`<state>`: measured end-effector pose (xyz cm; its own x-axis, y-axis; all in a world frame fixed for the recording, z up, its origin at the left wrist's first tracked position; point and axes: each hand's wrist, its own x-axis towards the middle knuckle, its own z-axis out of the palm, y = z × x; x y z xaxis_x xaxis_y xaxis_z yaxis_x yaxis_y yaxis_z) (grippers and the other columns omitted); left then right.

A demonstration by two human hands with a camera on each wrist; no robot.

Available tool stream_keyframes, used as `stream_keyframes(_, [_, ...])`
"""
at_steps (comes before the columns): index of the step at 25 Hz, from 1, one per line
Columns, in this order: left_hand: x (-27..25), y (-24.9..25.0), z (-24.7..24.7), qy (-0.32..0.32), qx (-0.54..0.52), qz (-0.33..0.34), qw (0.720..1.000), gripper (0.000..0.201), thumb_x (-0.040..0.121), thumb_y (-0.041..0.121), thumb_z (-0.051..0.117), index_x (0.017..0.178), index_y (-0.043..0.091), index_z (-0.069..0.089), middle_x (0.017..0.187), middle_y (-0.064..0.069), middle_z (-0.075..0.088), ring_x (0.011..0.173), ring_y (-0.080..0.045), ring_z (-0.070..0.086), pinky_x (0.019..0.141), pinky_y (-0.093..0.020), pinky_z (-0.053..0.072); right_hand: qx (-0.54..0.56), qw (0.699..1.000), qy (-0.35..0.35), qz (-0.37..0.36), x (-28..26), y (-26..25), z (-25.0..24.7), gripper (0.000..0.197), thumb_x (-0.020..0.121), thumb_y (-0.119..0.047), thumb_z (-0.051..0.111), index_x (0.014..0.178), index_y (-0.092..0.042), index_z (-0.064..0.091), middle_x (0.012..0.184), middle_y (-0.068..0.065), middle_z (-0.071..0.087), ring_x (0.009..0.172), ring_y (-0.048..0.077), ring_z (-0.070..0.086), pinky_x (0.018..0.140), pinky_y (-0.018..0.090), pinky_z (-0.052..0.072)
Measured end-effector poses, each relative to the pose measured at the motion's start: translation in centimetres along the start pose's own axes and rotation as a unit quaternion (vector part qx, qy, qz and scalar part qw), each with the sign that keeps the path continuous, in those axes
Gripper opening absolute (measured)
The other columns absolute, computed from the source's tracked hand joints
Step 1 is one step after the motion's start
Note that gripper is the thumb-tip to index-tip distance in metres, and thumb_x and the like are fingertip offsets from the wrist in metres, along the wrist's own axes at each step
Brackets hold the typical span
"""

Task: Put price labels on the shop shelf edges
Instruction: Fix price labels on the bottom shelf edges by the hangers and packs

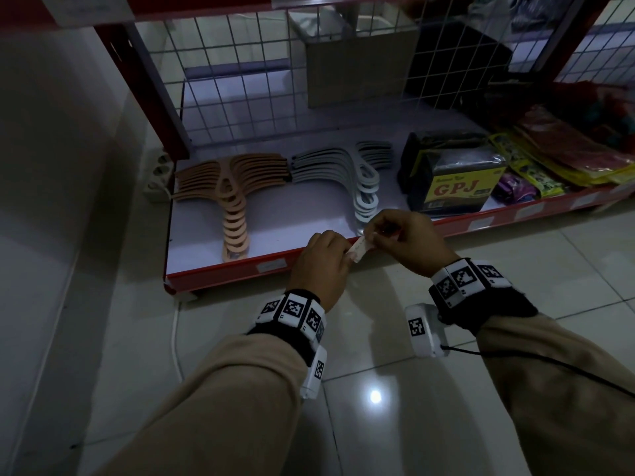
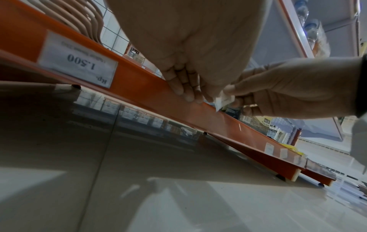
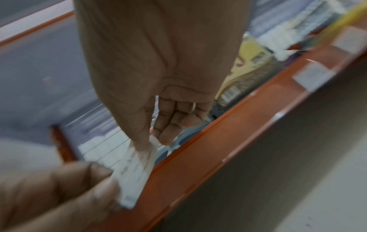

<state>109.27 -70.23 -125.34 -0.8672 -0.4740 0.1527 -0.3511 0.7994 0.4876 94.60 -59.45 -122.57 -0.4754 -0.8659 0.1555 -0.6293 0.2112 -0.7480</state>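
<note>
A small white price label (image 1: 359, 249) (image 3: 135, 171) (image 2: 223, 100) is held between both hands just above the red front edge of the bottom shelf (image 1: 233, 269) (image 2: 139, 87) (image 3: 218, 141). My left hand (image 1: 321, 261) (image 3: 49, 191) (image 2: 182, 87) pinches its lower left end. At the label's upper right end, my right hand (image 1: 402, 235) (image 3: 143, 138) (image 2: 278, 91) pinches it between thumb and forefinger. Another label reading 1.500 (image 2: 77, 61) (image 1: 271, 266) sits in the edge strip to the left.
On the shelf lie a fan of tan hangers (image 1: 233, 201), grey hangers (image 1: 360, 180), a black and yellow GPJ pack (image 1: 453, 180) and coloured packets (image 1: 549, 166). More labels (image 1: 481, 223) line the edge to the right. A power strip (image 1: 158, 180) and cord lie at the left on the tiled floor.
</note>
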Motion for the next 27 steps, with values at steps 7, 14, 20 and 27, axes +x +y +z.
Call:
stream_keyframes(7, [-0.1,0.2,-0.1,0.001,0.001,0.001,1.0,0.024,0.09,0.0,0.047,0.108,0.009,0.059,0.109,-0.006,0.057,0.103,-0.024,0.046,0.083,-0.028,0.036,-0.057,0.998,0.006,-0.004,-0.5,1.0,-1.2,0.012,0.084,-0.005,0.066,0.087,-0.016,0.066,0.08,-0.003,0.068,0.076,0.013,0.064,0.071,0.026,0.049])
stream_keyframes(14, [0.0,0.7,0.4,0.027,-0.007,-0.011,1.0,0.028,0.094,0.008,0.045,0.119,0.013,0.055,0.112,-0.003,0.059,0.103,-0.022,0.048,0.087,-0.029,0.038,-0.063,0.995,0.075,-0.006,-0.4,2.0,-1.4,0.009,0.087,-0.004,0.064,0.087,-0.013,0.065,0.08,-0.005,0.064,0.071,0.011,0.058,0.063,0.009,0.039])
stream_keyframes(20, [0.0,1.0,1.1,0.018,0.081,0.0,0.997,0.033,0.094,0.022,0.047,0.126,0.019,0.052,0.108,-0.004,0.052,0.099,-0.024,0.045,0.082,-0.035,0.041,-0.075,0.995,0.055,-0.036,-0.6,2.6,-0.9,0.011,0.085,-0.001,0.064,0.087,-0.011,0.066,0.079,-0.006,0.063,0.066,0.0,0.053,0.064,0.003,0.035])
stream_keyframes(27, [0.3,1.4,1.5,0.024,0.097,-0.023,0.995,0.029,0.095,0.027,0.046,0.121,0.02,0.057,0.107,-0.004,0.049,0.099,-0.023,0.042,0.083,-0.032,0.037,-0.176,0.982,0.046,-0.043,-1.2,3.6,-0.9,0.013,0.077,-0.008,0.068,0.09,-0.012,0.068,0.086,0.009,0.062,0.088,0.031,0.053,0.076,0.042,0.044])
